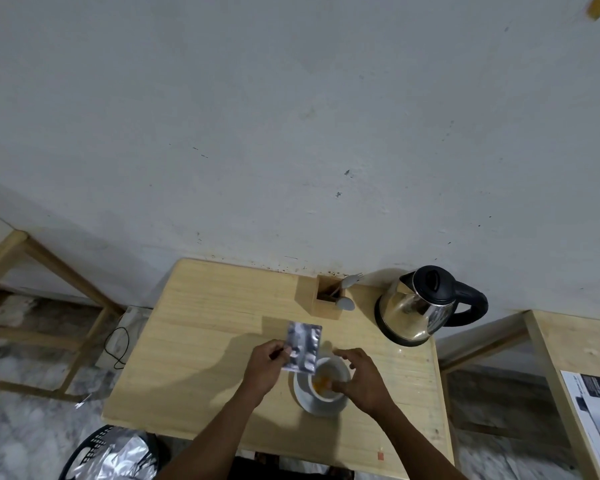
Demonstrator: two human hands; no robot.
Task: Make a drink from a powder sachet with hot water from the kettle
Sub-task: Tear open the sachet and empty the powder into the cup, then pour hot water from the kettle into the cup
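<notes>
This looks like a plain room in a home, set up as a makeshift drinks corner rather than a fitted kitchen. A small pale wooden table point(201, 341) stands against a scuffed, stained white plaster wall point(291, 133). On it sit a shiny steel electric kettle with black lid and handle point(420, 306) and a square wooden cutlery holder point(321, 303). The floor is mottled grey marble-like stone point(21, 438), possibly tile. Bare light-wood frames point(49, 271) flank the table.
</notes>
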